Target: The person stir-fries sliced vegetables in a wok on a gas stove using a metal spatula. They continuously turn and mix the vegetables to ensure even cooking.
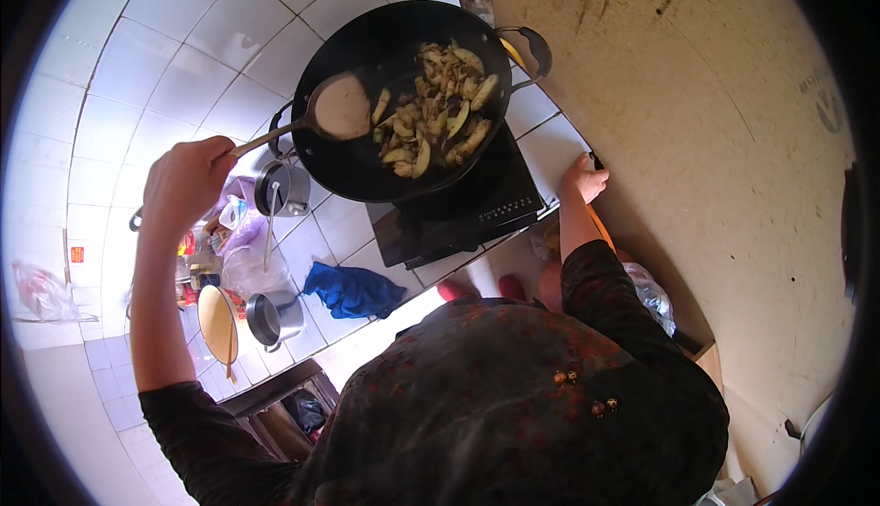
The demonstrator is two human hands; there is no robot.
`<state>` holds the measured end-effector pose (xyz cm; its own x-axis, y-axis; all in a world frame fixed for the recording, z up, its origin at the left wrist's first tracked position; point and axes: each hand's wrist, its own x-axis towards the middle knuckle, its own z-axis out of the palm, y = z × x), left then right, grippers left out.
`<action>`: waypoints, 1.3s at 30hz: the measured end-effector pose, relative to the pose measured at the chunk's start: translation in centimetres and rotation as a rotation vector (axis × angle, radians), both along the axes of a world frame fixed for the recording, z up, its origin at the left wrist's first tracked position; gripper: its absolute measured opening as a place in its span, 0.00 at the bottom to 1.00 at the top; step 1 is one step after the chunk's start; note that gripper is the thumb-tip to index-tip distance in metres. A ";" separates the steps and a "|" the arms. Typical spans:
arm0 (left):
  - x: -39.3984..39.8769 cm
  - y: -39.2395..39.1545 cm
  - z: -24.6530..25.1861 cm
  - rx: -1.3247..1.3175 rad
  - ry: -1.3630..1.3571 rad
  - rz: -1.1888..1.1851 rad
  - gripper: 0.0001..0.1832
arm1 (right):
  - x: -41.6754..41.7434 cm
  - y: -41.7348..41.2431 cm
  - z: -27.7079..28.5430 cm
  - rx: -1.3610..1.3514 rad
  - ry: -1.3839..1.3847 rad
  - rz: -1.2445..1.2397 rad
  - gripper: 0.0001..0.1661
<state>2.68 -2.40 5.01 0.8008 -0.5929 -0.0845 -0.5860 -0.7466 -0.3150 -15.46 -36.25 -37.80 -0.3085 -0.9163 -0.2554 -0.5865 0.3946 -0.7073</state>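
Observation:
My left hand (189,176) grips the handle of a wok spatula (340,106), its broad blade inside a black two-handled wok (344,38). Cooked vegetable slices (440,107), pale with browned bits, lie in the right half of the wok, a little apart from the blade. The wok sits on a black induction cooktop (454,231), covering much of its top. My right hand (586,179) is at the right corner of the tiled counter (550,145), beside a small black object. Its fingers are partly hidden, so I cannot tell whether it holds anything.
A crumpled blue cloth (354,291) lies left of the cooktop. Further left are a metal pot (275,317), a metal canister with a ladle (282,190), a cream bowl with chopsticks (218,324), bottles and plastic bags. A beige wall panel (687,128) borders the right.

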 end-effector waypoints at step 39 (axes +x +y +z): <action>2.3 -1.4 -2.6 0.173 -0.130 0.015 0.13 | 0.0 -0.1 0.2 0.014 -0.007 -0.016 0.38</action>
<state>5.03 -3.78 2.37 0.8202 -0.5664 -0.0798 -0.5214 -0.6831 -0.5114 -15.45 -36.31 -37.64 -0.3210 -0.9076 -0.2707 -0.5753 0.4139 -0.7055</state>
